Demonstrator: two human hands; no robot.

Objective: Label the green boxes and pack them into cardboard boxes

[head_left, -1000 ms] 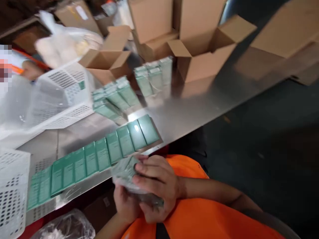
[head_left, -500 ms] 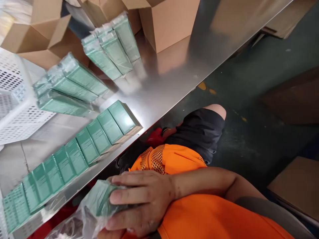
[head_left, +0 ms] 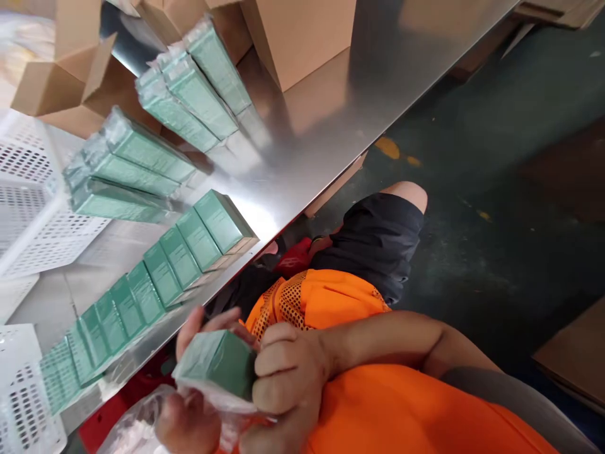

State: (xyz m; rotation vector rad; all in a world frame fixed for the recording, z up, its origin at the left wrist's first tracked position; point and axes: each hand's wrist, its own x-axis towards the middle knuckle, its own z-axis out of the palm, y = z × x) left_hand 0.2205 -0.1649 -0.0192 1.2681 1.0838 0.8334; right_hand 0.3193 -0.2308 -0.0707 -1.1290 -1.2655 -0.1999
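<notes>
Head view shows my right hand (head_left: pixel 288 378) and left hand (head_left: pixel 196 384) both clamped on a green box (head_left: pixel 217 366) between them, over its plastic wrap (head_left: pixel 142 422). Unwrapping, I judge; next needs a steady pull free.

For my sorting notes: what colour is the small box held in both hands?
Green: the small cardboard box, seen best in the head view.

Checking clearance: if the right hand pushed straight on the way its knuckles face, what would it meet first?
Probably the green box the right hand already grips; beyond it, the left hand, though depth is unclear.
</notes>
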